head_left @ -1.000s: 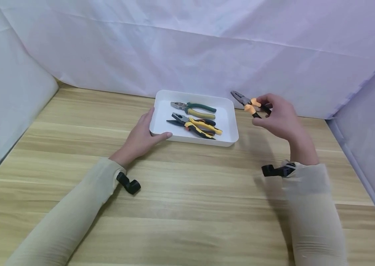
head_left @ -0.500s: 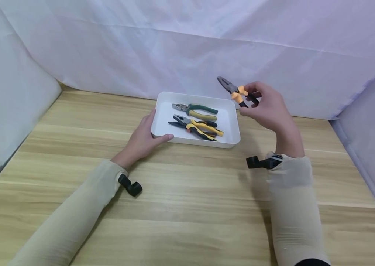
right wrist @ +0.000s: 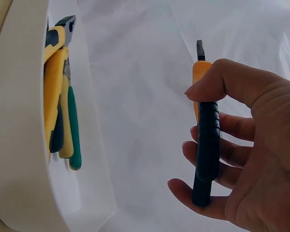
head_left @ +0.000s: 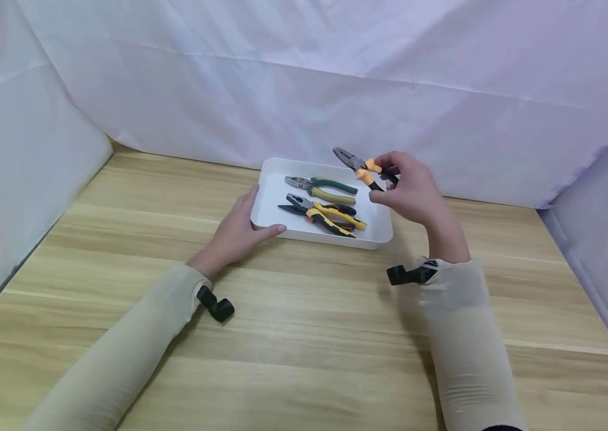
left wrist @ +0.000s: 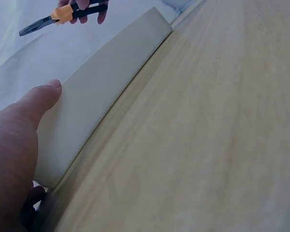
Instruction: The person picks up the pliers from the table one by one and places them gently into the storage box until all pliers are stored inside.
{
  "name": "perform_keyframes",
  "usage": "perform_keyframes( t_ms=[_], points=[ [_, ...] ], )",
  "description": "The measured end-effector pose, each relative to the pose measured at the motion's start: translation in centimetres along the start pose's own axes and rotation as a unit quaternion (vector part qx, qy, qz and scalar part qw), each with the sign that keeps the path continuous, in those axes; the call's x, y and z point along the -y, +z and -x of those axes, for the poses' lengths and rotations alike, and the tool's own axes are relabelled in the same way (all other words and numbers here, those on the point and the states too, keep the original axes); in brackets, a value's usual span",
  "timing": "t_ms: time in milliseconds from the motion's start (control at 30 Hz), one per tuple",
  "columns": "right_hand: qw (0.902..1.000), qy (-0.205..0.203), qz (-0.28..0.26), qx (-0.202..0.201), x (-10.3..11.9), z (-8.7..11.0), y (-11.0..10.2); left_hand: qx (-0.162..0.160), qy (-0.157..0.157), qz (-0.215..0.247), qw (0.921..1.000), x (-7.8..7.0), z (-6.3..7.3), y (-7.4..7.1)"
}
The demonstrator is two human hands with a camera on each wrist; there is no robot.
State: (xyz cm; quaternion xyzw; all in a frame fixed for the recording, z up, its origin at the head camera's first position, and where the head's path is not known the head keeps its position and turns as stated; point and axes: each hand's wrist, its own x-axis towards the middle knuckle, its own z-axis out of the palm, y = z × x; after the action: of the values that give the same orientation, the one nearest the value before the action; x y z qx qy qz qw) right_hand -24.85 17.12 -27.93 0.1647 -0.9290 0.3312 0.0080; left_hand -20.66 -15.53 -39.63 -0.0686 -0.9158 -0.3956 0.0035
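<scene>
In the head view my left hand [head_left: 236,232] grips the near left corner of a white plastic tray [head_left: 387,230], the thumb along its front wall. My right hand [head_left: 410,187] holds combination pliers [head_left: 356,166] by their black and orange handles, above the tray's far right part. Their grey head points up and left. Inside the tray lie pliers with green and yellow handles [head_left: 331,194]. Nearer the front are yellow-and-black pliers [head_left: 331,219], overlapping another dark-tipped pair [head_left: 290,209] that is partly hidden. In the right wrist view, thumb and fingers pinch the held pliers [right wrist: 208,140].
The tray stands on a wood-grain table [head_left: 293,335], close to a white cloth backdrop [head_left: 304,108]. Cloth also hangs at the left [head_left: 29,149] and right [head_left: 605,227]. A black wrist mount [head_left: 412,274] sticks out from each sleeve.
My right hand has carried the combination pliers leftward, from right of the tray to above its right part, rising and then dropping a little. The left hand keeps its place on the tray.
</scene>
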Motion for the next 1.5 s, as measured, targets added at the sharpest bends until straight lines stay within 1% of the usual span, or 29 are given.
perform_keyframes(
  t_ms=[233,467,733,867,1033,1267,1500],
  points=[
    [0.9999,-0.013,0.006,0.01,0.1,-1.0,1.3,-0.002,-0.003,-0.007,1.0,-0.1,-0.1,-0.6],
    [0.9996,-0.023,0.003,0.015,0.1,-1.8,2.8,-0.004,-0.006,-0.004,1.0,-0.3,0.0,-0.9],
    [0.9992,-0.021,0.01,0.033,-0.5,-2.3,4.2,-0.002,-0.009,-0.005,0.9999,-0.4,0.0,-1.0],
    [0.9989,-0.016,0.008,0.043,-0.7,-2.4,4.5,-0.001,-0.008,-0.007,0.9999,-0.3,-0.1,-1.1],
    [0.999,-0.012,0.005,0.044,-0.9,-2.4,4.9,0.0,-0.005,-0.002,1.0,-0.3,-0.1,-1.2],
    [0.9974,-0.019,0.037,0.058,-1.2,-2.7,5.3,-0.002,-0.008,-0.006,0.9999,-0.4,0.1,-1.4],
    [0.9968,-0.014,0.041,0.067,-1.7,-2.7,5.4,0.002,-0.007,-0.009,0.9999,-0.7,0.1,-1.4]
  ],
)
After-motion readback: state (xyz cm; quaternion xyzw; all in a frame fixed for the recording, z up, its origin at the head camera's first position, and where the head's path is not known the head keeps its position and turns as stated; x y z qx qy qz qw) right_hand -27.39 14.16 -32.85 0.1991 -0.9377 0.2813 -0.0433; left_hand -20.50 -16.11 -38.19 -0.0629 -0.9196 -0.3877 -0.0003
